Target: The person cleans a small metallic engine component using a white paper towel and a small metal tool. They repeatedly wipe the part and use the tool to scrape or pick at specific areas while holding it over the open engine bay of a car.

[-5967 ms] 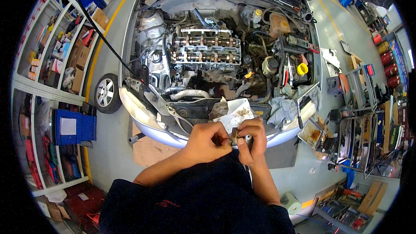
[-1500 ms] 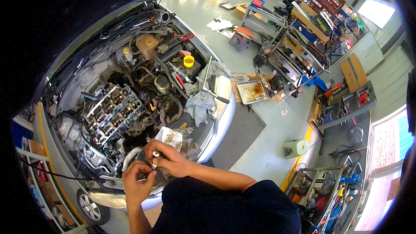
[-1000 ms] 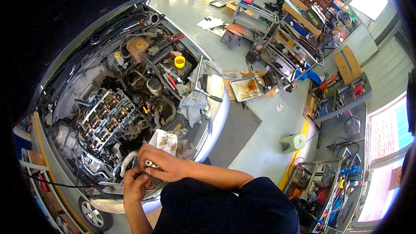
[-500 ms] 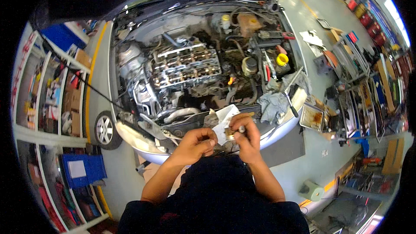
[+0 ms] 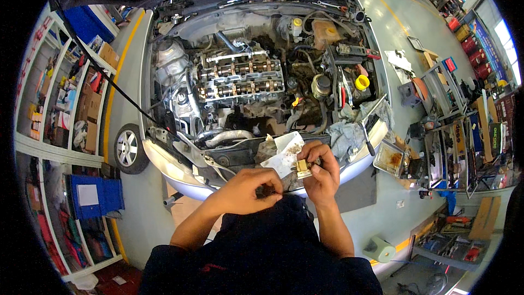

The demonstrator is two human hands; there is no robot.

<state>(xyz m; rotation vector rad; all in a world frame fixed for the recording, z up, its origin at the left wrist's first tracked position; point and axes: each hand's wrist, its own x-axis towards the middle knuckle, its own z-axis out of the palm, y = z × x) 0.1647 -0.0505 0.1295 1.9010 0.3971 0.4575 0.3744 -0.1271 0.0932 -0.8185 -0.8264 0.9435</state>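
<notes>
My left hand (image 5: 248,188) is closed in a pinch, thumb and index fingertips together. Whatever it may hold is too small to make out. Beside it on the right, my right hand (image 5: 322,175) grips a small gold-coloured piece (image 5: 302,166) between thumb and fingers. Both hands are over the car's front edge, close to my dark shirt. Just beyond them lies a smudged white paper (image 5: 284,150). Farther back, the engine (image 5: 240,79) sits uncovered, with its camshafts showing.
A grey rag (image 5: 346,134) and a long-handled wrench (image 5: 368,136) lie at the bay's right front. A yellow cap or funnel (image 5: 362,82) stands behind them. On the right is a stained metal tray (image 5: 389,158). Shelves (image 5: 60,147) line the left, near a wheel (image 5: 130,150).
My left hand has turned and its fingertips have shifted right and down. My right hand keeps hold of the gold-coloured piece, now tilted differently. The whole view has shifted slightly.
</notes>
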